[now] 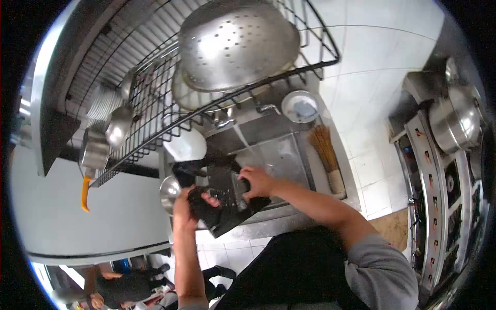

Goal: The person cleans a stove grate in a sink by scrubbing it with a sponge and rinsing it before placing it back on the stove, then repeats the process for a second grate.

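Over the sink (281, 155), a black object (232, 212) with flat panels and wet-looking patches is tilted towards my body; its exact kind is unclear. My left hand (191, 204) grips its left side, and some fingertips show through an opening in it. On its right part, my right hand (256, 182) has its fingers curled round a small dark thing, pressed against the wet surface. What that small thing is cannot be made out. A dark piece of the object reaches up left, beside a white bowl (186, 144).
A wire rack (196, 111) with a large metal colander (237, 46) hangs above the sink. Right of the basin are a bristle brush (325, 150) and a small bowl (300, 107). A stove (431, 196) with pots stands far right. People (126, 284) are at lower left.
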`<action>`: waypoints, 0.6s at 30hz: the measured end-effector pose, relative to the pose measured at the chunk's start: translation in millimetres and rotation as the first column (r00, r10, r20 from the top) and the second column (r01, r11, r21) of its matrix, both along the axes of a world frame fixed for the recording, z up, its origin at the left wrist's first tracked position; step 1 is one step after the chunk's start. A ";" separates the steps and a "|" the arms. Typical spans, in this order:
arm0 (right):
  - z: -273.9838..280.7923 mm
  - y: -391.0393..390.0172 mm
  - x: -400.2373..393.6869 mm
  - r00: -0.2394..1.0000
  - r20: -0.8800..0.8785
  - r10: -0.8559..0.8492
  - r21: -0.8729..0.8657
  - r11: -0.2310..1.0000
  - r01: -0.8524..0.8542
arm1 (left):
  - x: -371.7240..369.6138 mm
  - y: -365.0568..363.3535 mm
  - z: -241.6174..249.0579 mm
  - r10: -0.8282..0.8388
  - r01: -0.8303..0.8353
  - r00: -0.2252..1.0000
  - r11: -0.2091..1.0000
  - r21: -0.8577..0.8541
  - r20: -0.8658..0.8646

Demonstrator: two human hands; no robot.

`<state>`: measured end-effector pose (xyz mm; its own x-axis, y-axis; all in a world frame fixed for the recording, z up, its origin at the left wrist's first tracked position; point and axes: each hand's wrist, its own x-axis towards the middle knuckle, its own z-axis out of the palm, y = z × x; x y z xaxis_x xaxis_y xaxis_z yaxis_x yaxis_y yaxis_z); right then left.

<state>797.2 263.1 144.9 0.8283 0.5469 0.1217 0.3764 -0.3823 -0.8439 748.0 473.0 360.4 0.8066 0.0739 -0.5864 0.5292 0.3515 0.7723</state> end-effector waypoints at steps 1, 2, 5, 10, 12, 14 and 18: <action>7.5 6.0 -2.2 0.993 0.119 -0.011 -0.025 1.000 0.014 | -4.9 10.6 -6.3 0.012 -0.012 1.000 1.000 0.010 -0.003; 13.9 6.7 -5.5 0.972 0.233 -0.022 -0.054 0.998 0.035 | -8.9 25.9 -12.8 0.018 -0.018 1.000 1.000 0.019 -0.009; 47.1 -5.4 -4.9 0.973 0.218 0.074 -0.257 0.966 -0.016 | -25.7 38.1 -22.2 -0.006 0.011 1.000 0.988 -0.156 0.031; 82.8 -37.5 -11.9 0.969 0.191 0.155 -0.534 0.845 -0.030 | -51.2 59.0 -118.9 0.020 0.015 0.994 0.954 -0.300 0.111; 91.6 -50.1 -21.3 0.972 0.141 0.190 -0.676 0.736 -0.046 | -57.5 49.5 -160.3 -0.033 0.075 0.994 0.903 -0.424 0.106; 104.1 -70.3 -33.0 0.979 0.057 0.197 -0.796 0.601 -0.075 | -55.9 42.1 -203.9 -0.106 0.114 0.993 0.853 -0.510 0.044; 154.4 -105.7 -60.2 0.989 -0.065 0.132 -0.868 0.482 -0.122 | -65.9 -15.1 -207.6 -0.086 0.038 0.995 0.753 -0.656 -0.042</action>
